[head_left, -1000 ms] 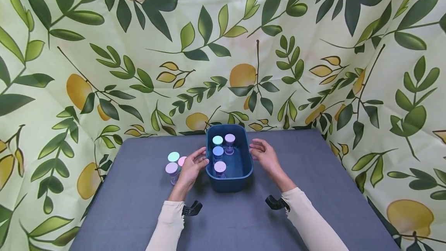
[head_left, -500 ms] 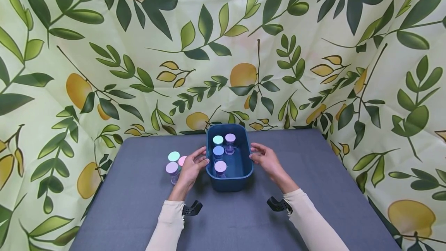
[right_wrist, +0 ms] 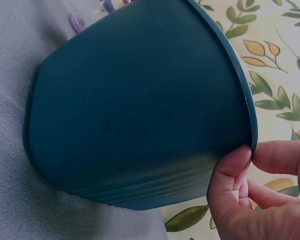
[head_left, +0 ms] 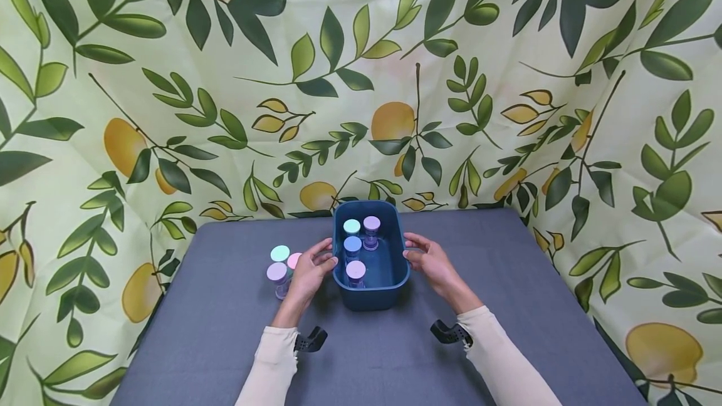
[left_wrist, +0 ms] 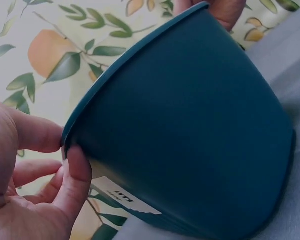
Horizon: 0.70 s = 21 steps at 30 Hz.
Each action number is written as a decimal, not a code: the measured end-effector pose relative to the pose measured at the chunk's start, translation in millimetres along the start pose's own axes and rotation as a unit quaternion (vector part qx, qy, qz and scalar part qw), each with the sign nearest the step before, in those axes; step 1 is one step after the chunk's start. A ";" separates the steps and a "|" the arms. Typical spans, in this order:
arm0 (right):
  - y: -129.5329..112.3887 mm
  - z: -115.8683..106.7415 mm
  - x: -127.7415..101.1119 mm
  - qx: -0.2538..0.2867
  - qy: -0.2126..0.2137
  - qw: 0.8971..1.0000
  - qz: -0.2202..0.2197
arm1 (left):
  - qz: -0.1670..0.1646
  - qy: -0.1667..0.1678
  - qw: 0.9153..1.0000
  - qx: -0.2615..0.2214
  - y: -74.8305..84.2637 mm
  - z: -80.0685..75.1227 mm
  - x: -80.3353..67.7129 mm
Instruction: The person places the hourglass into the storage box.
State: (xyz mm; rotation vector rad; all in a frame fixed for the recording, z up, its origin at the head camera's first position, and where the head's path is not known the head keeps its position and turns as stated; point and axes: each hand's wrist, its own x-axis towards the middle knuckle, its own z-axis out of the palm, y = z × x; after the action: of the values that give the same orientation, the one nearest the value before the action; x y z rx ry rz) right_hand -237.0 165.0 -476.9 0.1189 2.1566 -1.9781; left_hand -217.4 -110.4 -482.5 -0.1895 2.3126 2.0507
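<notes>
Fruit-print cloth hangs behind a grey table, blue bin mouth-up, long axis front-to-back, left hand and right hand pinching it.

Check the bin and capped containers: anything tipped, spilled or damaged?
Nothing stands out. The bin looks level, pinched at its rim by the left hand and right hand. The four containers inside look upright, as does the lilac-capped one outside; the mint-capped one and pink-capped one are partly hidden.
</notes>
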 end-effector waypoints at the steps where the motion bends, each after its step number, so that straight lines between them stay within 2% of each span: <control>1: -0.2 0.0 -0.4 0.001 0.002 1.000 0.002 | 0.006 0.000 1.000 0.006 0.0 0.1 -0.8; 6: -0.3 -0.5 -1.7 0.005 0.006 1.000 0.004 | 0.033 0.004 0.999 0.026 3.3 -1.2 -8.0; 9: 0.4 -0.9 -1.5 0.008 0.005 1.000 0.003 | 0.076 0.015 0.995 0.067 6.8 -3.0 -14.8; 11: 1.2 -1.0 -1.0 0.007 0.004 1.000 0.001 | 0.113 0.029 0.988 0.104 9.7 -4.7 -20.0; 15: 1.7 -0.3 -0.4 0.005 0.005 1.000 -0.003 | 0.185 0.064 0.966 0.171 11.8 -11.2 -31.0; 21: 2.6 1.5 0.1 0.008 0.007 1.000 0.001 | 0.263 0.112 0.938 0.197 7.6 -30.9 -45.1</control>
State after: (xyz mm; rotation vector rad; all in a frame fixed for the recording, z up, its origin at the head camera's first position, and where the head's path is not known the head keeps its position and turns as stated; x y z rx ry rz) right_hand -236.5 163.7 -479.6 0.1369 2.1486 -2.0005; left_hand -172.1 -137.4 -466.1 0.2545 3.1317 1.7451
